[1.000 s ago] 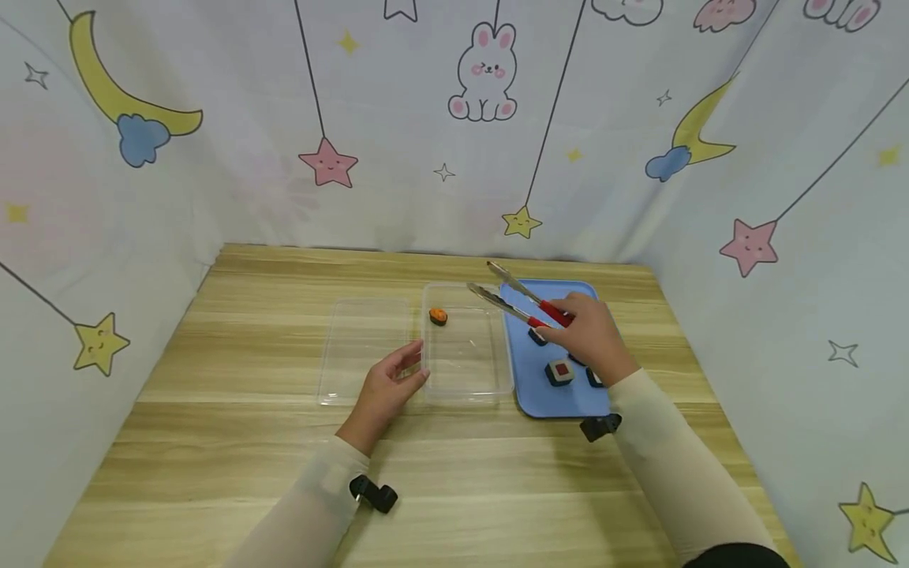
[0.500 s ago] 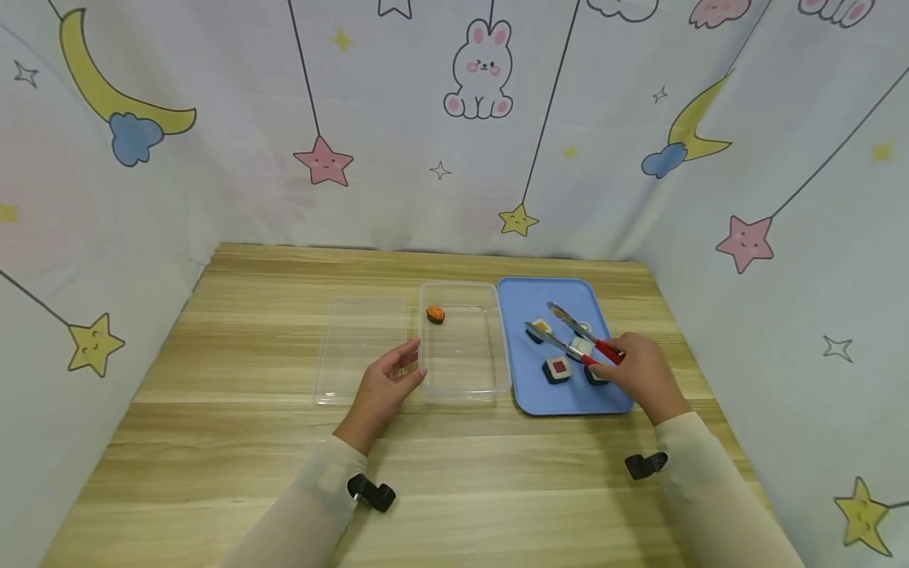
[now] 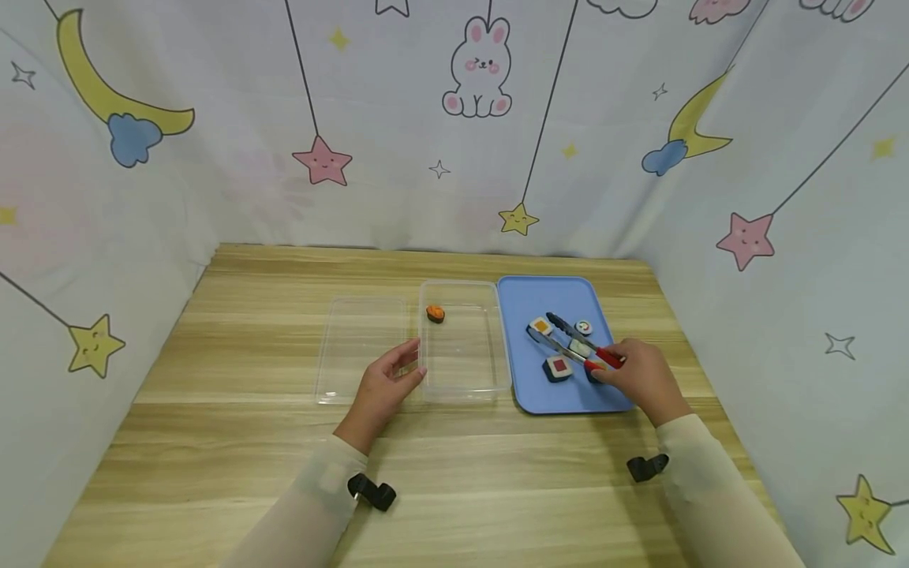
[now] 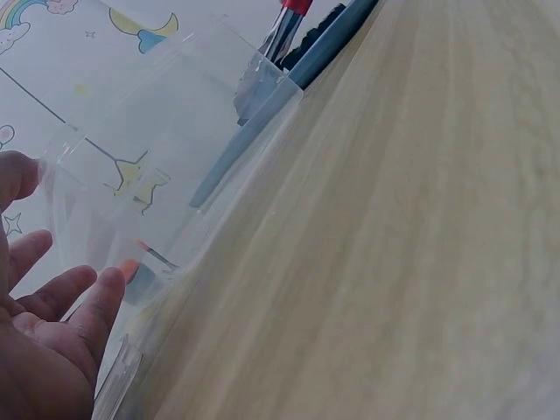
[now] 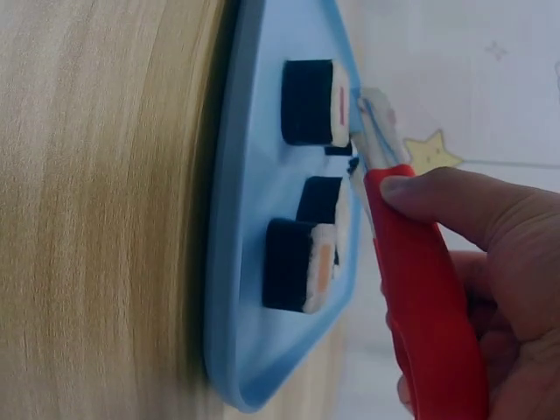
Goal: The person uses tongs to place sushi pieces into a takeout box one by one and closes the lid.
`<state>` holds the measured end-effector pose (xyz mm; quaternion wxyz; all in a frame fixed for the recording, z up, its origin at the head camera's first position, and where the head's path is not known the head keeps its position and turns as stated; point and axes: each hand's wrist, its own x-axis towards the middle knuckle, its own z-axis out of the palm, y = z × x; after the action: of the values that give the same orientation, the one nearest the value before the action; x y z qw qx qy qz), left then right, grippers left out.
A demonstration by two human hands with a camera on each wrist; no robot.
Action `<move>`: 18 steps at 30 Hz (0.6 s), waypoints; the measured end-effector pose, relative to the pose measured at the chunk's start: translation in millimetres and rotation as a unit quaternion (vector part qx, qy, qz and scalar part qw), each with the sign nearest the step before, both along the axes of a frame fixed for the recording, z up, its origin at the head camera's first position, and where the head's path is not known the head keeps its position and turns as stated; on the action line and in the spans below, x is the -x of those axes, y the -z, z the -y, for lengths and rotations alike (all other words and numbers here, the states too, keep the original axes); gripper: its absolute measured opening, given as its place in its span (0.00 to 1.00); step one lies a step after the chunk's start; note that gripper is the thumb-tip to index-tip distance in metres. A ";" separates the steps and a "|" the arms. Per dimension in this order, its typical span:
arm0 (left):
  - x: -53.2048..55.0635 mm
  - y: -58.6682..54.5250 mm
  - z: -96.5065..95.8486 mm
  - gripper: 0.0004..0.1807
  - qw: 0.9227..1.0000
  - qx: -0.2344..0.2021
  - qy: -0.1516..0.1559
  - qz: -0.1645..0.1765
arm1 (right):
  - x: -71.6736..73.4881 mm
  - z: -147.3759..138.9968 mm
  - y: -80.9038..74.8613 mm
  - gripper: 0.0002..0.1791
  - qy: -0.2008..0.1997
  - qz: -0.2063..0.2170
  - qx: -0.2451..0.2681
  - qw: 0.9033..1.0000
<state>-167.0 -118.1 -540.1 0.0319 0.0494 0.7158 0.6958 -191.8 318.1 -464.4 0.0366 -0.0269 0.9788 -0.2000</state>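
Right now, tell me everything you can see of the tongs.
The tongs have two slim, silvery metal-looking arms and smooth red grips that look like plastic or rubber. The right hand holds them by the grips. They slant over the blue tray, arms parted, tips on either side of the orange-centred sushi piece in the head view. Whether the tips touch it, I can't tell.

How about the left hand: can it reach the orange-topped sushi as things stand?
Probably yes: the box looks open on top, though its wall stands between the left hand and the sushi.
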 end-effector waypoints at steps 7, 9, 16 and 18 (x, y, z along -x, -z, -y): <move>-0.2 0.5 -0.1 0.30 1.000 0.008 -0.003 0.003 | 3.4 1.8 0.2 0.27 0.005 0.007 0.007 1.000; -0.4 0.5 -0.3 0.30 1.000 0.011 -0.004 0.002 | 3.8 2.2 0.4 0.27 0.005 0.006 0.009 1.000; 0.1 0.2 -0.9 0.30 1.000 0.003 -0.003 0.000 | 4.1 2.8 -0.3 0.25 0.003 0.002 0.014 1.000; -0.4 -0.4 -0.5 0.30 1.000 0.001 -0.004 0.001 | 4.8 2.8 -0.6 0.25 0.004 0.002 0.015 1.000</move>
<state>-166.6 -117.7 -539.7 0.0296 0.0457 0.7169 0.6950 -196.6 315.3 -463.8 0.0374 -0.0232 0.9756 -0.2150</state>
